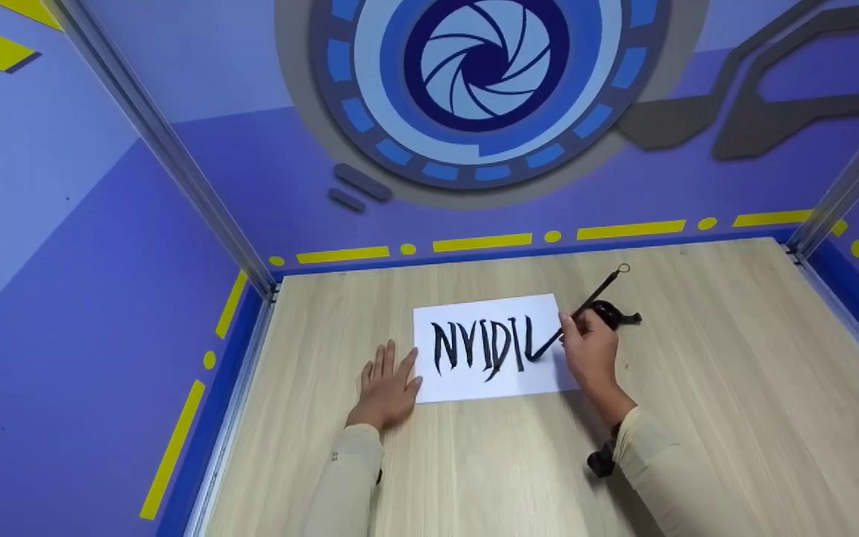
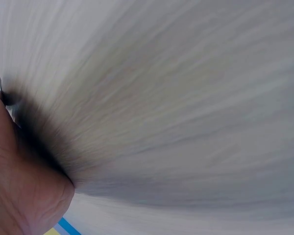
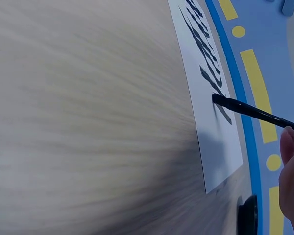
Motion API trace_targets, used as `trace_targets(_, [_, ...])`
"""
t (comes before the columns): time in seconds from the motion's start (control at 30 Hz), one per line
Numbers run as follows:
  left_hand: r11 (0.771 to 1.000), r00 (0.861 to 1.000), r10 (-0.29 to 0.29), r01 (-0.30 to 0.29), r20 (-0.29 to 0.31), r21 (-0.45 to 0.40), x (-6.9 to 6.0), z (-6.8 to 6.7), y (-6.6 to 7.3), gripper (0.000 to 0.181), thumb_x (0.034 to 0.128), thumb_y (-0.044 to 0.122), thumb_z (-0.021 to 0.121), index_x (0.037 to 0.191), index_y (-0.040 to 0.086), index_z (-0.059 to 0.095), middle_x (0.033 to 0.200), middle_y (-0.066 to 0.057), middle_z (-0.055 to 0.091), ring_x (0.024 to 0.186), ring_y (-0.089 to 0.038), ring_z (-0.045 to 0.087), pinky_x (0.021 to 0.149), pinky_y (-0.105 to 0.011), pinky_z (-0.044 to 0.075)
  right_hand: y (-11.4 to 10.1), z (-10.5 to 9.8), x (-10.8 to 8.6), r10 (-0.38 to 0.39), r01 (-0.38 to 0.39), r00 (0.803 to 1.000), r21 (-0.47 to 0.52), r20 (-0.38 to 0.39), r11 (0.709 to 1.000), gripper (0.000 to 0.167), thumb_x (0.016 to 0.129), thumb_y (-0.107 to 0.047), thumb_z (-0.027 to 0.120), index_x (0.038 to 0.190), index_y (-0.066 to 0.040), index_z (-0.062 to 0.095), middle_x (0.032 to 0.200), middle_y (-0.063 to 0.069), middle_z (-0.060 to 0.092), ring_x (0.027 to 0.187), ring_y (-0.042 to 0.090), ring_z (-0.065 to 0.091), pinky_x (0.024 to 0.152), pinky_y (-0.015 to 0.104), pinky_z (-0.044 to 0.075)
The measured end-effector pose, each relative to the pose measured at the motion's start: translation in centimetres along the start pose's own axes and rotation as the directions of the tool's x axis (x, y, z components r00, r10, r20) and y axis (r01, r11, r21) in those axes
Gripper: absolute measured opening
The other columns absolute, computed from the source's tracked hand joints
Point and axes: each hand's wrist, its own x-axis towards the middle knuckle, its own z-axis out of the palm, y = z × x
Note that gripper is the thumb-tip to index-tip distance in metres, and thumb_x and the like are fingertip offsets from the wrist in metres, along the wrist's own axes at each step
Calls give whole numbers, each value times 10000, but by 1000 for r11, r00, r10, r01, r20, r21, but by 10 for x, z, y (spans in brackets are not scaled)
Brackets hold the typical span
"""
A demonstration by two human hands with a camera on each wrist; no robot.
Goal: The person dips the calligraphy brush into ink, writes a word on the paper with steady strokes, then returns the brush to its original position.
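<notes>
White paper [image 1: 500, 379] lies on the wooden table, bearing large black brushed letters that read NVIDI, followed by a slanted stroke. My right hand [image 1: 592, 350] pinches a dark brush [image 1: 605, 285], its tip down on the paper at that stroke. In the right wrist view the brush [image 3: 255, 112] touches the white sheet [image 3: 206, 142], with part of my hand [image 3: 291, 181] at the right edge. My left hand [image 1: 386, 389] rests flat with spread fingers at the sheet's left edge. Only the base of my left hand [image 2: 27, 196] shows in the left wrist view.
A small black pot with a spout [image 1: 608, 314] stands just behind my right hand, partly hidden by it. The light wooden table [image 1: 735, 388] is bounded by blue and purple printed panels [image 1: 250, 171] at the back and sides, with metal posts at the corners.
</notes>
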Motion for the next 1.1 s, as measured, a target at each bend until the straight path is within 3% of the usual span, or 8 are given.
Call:
trace_targets(0.23, [999, 1000, -17, 17, 3, 50, 8, 8, -9, 611, 1138, 469, 376, 1711, 290, 264, 1826, -159, -21, 1703, -393, -39, 1355, -637, 26, -2, -2, -3, 26, -26, 999, 16, 30, 1000, 265, 1021, -191, 739, 817, -56, 636, 725, 89, 663, 606, 97, 625, 558, 211, 488])
trace_targets(0.4, [999, 1000, -21, 21, 1, 26, 3, 1, -2, 609, 1137, 448, 394, 1709, 281, 273, 1825, -165, -10, 1703, -396, -32, 1356, -634, 13, -10, -6, -4, 13, -16, 998, 51, 65, 999, 264, 1028, -191, 727, 825, -46, 640, 740, 103, 676, 604, 75, 625, 557, 211, 492])
trace_targets(0.57, [1000, 1000, -16, 16, 0, 5, -1, -5, 6, 599, 1135, 401, 412, 1702, 244, 299, 1818, -196, 16, 1697, -424, -8, 1352, -641, 20, -17, -15, -1, 6, -9, 1000, 103, 28, 995, 265, 1030, -169, 717, 819, -32, 632, 760, 151, 700, 614, 59, 638, 557, 199, 505])
trace_targets(0.67, [999, 1000, -22, 22, 2, 23, 3, -1, 0, 607, 1135, 458, 379, 1709, 287, 275, 1824, -167, -14, 1703, -396, -36, 1356, -629, 23, -20, -19, 2, -3, 2, 1000, 118, 7, 993, 252, 1037, -191, 710, 850, -31, 654, 801, 169, 728, 642, 38, 658, 575, 185, 501])
trace_targets(0.87, [999, 1000, -29, 29, 4, 35, 7, 2, -7, 625, 1127, 503, 361, 1714, 318, 249, 1826, -154, -41, 1703, -386, -62, 1355, -631, 10, -19, -22, 5, 14, -16, 1000, 186, 9, 982, 192, 1055, -193, 686, 982, -18, 713, 910, 181, 767, 739, 167, 736, 643, 240, 606])
trace_targets(1.0, [999, 1000, -27, 27, 15, 24, 5, 3, -5, 627, 1128, 503, 363, 1715, 319, 243, 1826, -151, -48, 1703, -383, -72, 1356, -627, -7, -14, -23, 4, 49, -49, 999, 233, 6, 971, 230, 1058, -200, 683, 1035, 25, 723, 976, 233, 775, 768, 83, 739, 739, 274, 653])
trace_targets(1.1, [999, 1000, -26, 26, 18, 21, 5, 4, -3, 621, 1131, 493, 362, 1714, 315, 246, 1827, -142, -46, 1704, -377, -68, 1359, -620, 2, -12, -22, 4, 73, -71, 997, 247, 0, 967, 221, 1059, -173, 676, 1059, 43, 722, 1011, 263, 772, 787, 68, 741, 754, 218, 637])
